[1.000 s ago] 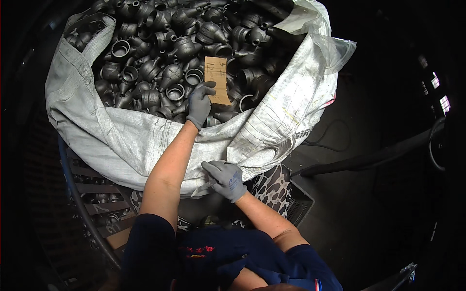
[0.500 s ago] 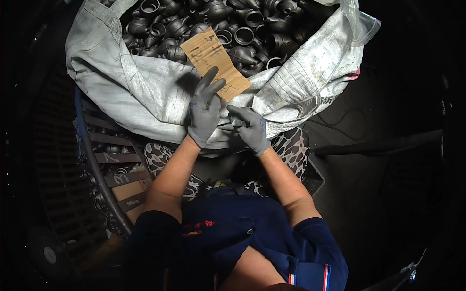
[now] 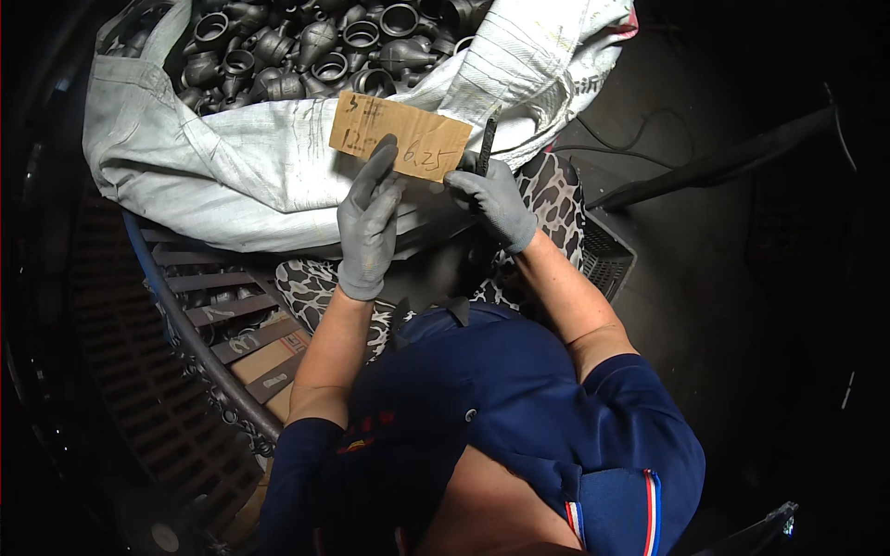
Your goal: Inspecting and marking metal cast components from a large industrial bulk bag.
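Observation:
A piece of brown cardboard (image 3: 400, 135) with handwriting on it is held over the front edge of a white woven bulk bag (image 3: 306, 176). My left hand (image 3: 368, 222), in a grey glove, grips its lower edge, a finger on top and the thumb below. My right hand (image 3: 496, 199), also gloved in grey, is closed at the card's right corner. A slim black marker (image 3: 489, 144) sticks up from that hand. Whether those fingers also pinch the card is hard to tell. Dark metal pipe-shaped castings (image 3: 362, 37) fill the bag beyond the card.
To my left is a round-rimmed slatted metal rack (image 3: 199, 357) with castings and flat cardboard inside. A black plastic crate (image 3: 609, 255) stands by my right knee. A dark bar (image 3: 705, 153) and a thin cable (image 3: 630, 148) lie farther right.
The cardboard has turned closer to level and come off the castings toward the bag's edge. My right hand has risen to its corner, with the marker now showing. The view has shifted.

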Available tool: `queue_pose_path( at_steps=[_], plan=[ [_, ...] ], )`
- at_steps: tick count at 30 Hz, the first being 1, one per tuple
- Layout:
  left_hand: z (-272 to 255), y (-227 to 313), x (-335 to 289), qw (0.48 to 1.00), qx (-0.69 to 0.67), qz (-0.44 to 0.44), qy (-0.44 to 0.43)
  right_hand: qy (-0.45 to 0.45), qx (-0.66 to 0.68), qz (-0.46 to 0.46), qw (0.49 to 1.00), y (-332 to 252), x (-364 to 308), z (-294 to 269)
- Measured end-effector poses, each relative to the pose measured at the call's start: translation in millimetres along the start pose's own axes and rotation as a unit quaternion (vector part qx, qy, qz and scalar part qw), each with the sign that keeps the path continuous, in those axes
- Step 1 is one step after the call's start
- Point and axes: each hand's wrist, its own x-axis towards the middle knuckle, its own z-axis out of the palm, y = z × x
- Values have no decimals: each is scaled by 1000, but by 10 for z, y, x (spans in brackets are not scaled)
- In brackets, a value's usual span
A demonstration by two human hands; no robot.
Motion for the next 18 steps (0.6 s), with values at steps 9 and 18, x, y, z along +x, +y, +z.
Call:
queue_pose_path(
  at_steps=[9, 18],
  plan=[
    [-95, -22, -43, 980, 195, -23, -24, 255, -2, -77, 964, -371, -552, -1109],
    [-9, -150, 107, 979, 204, -16, -9, 539, -213, -49, 814, 755, -639, -2991]
  ],
)
